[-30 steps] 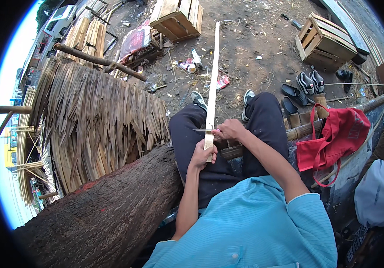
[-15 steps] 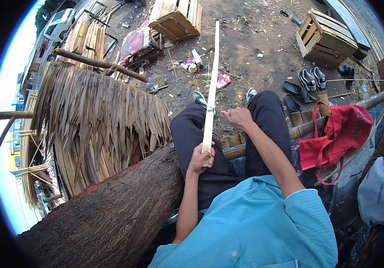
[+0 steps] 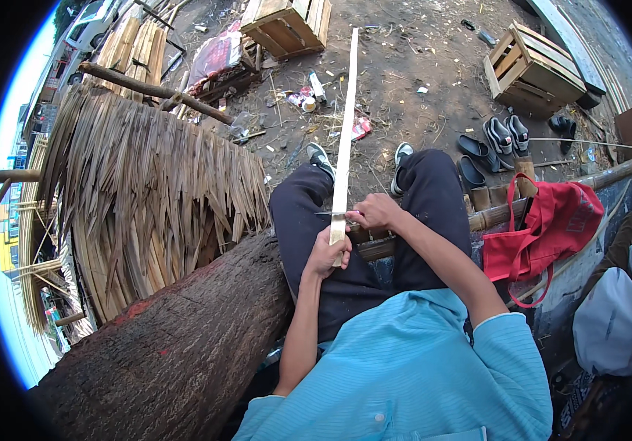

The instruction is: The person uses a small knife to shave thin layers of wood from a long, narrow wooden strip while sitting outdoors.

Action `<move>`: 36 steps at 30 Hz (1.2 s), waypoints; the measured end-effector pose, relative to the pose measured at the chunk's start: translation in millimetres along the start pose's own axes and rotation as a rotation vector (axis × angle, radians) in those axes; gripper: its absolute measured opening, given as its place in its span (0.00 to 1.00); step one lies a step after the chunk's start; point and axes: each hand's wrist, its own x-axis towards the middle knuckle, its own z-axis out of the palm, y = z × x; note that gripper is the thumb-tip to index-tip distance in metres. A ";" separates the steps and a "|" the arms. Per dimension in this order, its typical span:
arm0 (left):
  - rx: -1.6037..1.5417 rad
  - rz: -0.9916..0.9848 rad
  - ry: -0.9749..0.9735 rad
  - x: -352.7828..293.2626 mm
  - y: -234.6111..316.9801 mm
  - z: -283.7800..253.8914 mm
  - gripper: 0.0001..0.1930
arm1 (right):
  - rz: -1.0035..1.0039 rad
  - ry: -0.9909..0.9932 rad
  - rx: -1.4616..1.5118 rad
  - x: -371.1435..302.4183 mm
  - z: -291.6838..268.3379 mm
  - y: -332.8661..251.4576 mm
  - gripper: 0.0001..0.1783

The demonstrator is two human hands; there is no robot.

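Note:
A long, pale strip of bamboo or wood (image 3: 345, 132) stretches away from me between my knees. Its near end is gripped by my left hand (image 3: 323, 254), with the thumb along the strip. My right hand (image 3: 377, 212) is closed beside the strip, just beyond the left. From its fingers a small knife (image 3: 338, 215) reaches crosswise over the strip, the thin blade touching it. Most of the knife's handle is hidden in my fist. Both hands are above my dark trousers (image 3: 433, 198).
At my left lie a thick log (image 3: 176, 338) and a panel of dry thatch (image 3: 147, 169). A red tote bag (image 3: 544, 228) sits on the right, by a bamboo rail (image 3: 492, 214) and several shoes (image 3: 507, 136). Wooden crates (image 3: 536, 70) and litter (image 3: 307, 99) are farther out.
My right hand has come back toward me along the strip, bringing the knife close to my left hand. The left hand still holds the strip's near end.

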 end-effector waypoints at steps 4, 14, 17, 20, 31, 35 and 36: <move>0.074 -0.011 0.025 -2.0 -3.3 5.6 0.17 | 0.190 0.041 -0.113 7.7 0.1 11.5 0.32; -0.068 -0.031 -0.006 -4.5 -1.8 -2.4 0.17 | 0.260 0.173 -0.056 16.3 -8.1 21.5 0.30; -0.115 -0.033 -0.020 -2.1 -2.6 -2.2 0.17 | 0.097 0.151 -0.031 10.3 -4.3 11.7 0.28; -0.051 -0.059 0.005 -1.5 -1.7 4.7 0.17 | 0.056 0.111 -0.004 3.4 3.7 5.9 0.27; 0.156 -0.065 0.058 -1.6 -4.3 9.3 0.14 | 0.151 0.025 -0.154 16.3 -3.3 18.2 0.30; 0.150 -0.067 0.065 -0.9 -3.8 8.4 0.14 | 0.218 0.049 -0.223 18.5 -2.0 20.0 0.32; 0.145 -0.066 0.066 -1.0 -3.7 8.1 0.13 | 0.258 0.052 -0.237 18.4 -2.6 20.1 0.33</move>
